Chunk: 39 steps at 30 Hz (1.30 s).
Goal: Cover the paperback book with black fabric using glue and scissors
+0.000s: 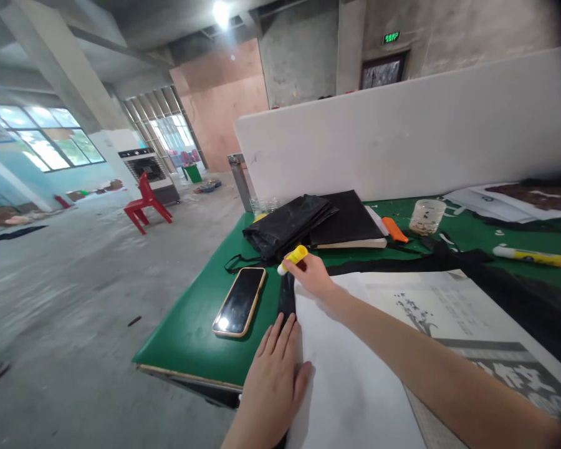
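My right hand [314,274] grips a short yellow glue stick [297,254], its white end pointing down at the top of a black strip [287,298]. The strip runs along the left edge of a white sheet of paper [350,368]. Flat over the strip and the sheet's edge lies my left hand [275,365], fingers stretched out. Just left of the strip is a phone [240,302] in a yellowish case, screen up. Under and beside the sheet is a printed page [430,305] with a plant drawing and large characters.
The green tabletop [187,337] ends at the left over a concrete floor. Folded black sheeting [290,224], a black-covered book [348,218], an orange cutter [394,229], a clear cup [427,216] and a yellow-white tube [533,255] lie beyond. A white panel [402,137] stands behind.
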### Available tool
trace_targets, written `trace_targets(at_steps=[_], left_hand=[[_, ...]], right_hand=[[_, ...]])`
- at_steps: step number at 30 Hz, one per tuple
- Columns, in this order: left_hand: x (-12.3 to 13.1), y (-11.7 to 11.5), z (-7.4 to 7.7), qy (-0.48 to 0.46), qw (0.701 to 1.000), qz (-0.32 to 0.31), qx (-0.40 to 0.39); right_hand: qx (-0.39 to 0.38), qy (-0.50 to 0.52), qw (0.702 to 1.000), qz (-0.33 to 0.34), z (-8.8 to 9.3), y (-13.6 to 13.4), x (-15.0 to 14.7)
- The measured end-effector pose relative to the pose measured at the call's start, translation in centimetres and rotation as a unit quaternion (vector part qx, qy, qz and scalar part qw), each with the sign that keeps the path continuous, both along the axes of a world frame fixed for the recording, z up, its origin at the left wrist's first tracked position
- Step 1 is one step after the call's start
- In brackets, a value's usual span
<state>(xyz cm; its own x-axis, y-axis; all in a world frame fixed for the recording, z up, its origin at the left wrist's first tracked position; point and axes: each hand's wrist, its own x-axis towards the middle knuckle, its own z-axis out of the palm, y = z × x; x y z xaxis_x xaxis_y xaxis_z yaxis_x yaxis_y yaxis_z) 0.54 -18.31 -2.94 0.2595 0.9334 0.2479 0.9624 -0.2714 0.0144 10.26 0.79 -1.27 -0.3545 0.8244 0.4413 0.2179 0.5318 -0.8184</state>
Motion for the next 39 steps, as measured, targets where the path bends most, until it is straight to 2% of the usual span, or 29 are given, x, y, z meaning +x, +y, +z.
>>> trace_targets(at_steps=[3, 6, 10, 16, 18, 20, 25, 27, 32, 36, 39], left_hand=[[-0.1, 0.0, -0.1, 0.002, 1.000, -0.001, 0.003], [-0.1, -0.1, 0.0, -0.005, 1.000, -0.001, 0.004], [-0.1, -0.1, 0.3, -0.011, 1.000, -0.002, -0.009], [0.0, -0.2, 0.3, -0.009, 1.000, 0.005, -0.005], [0.0, -0.3, 0.4, -0.008, 1.000, 0.009, -0.004], [0.1, -0.3, 0.4, -0.004, 1.000, 0.009, -0.012], [0.0, -0.2, 0.6, -0.002, 1.000, 0.008, -0.027], [0.0, -0.1, 0.6, -0.005, 1.000, 0.006, -0.029], [0.0, -0.1, 0.7, -0.003, 0.999, 0.005, -0.038], [0.0, -0.2, 0.7, 0.001, 0.999, 0.007, -0.033], [0.1, -0.2, 0.6, 0.001, 1.000, 0.008, -0.028]], right_hand=[[0.032, -0.056, 0.996, 0.068, -0.3, -0.2, -0.3], [0.053, -0.082, 0.992, 0.079, -0.5, 0.2, -0.7], [0.054, -0.071, 0.995, 0.038, -0.8, 1.0, -0.9], [0.002, -0.010, 0.997, -0.079, -0.8, 1.7, 0.3], [-0.006, -0.008, 0.995, -0.096, -0.5, 1.6, 0.8], [-0.004, -0.023, 0.996, -0.083, -0.3, 1.2, 1.2], [0.040, -0.101, 0.994, 0.034, -0.3, -0.1, 0.9], [0.056, -0.120, 0.990, 0.039, -0.3, -0.2, 0.6], [0.047, -0.117, 0.991, -0.037, -0.8, 1.0, 0.3], [-0.001, -0.070, 0.990, -0.122, -1.2, 1.8, 0.7], [-0.010, -0.030, 0.987, -0.156, -0.9, 1.9, 1.1]])
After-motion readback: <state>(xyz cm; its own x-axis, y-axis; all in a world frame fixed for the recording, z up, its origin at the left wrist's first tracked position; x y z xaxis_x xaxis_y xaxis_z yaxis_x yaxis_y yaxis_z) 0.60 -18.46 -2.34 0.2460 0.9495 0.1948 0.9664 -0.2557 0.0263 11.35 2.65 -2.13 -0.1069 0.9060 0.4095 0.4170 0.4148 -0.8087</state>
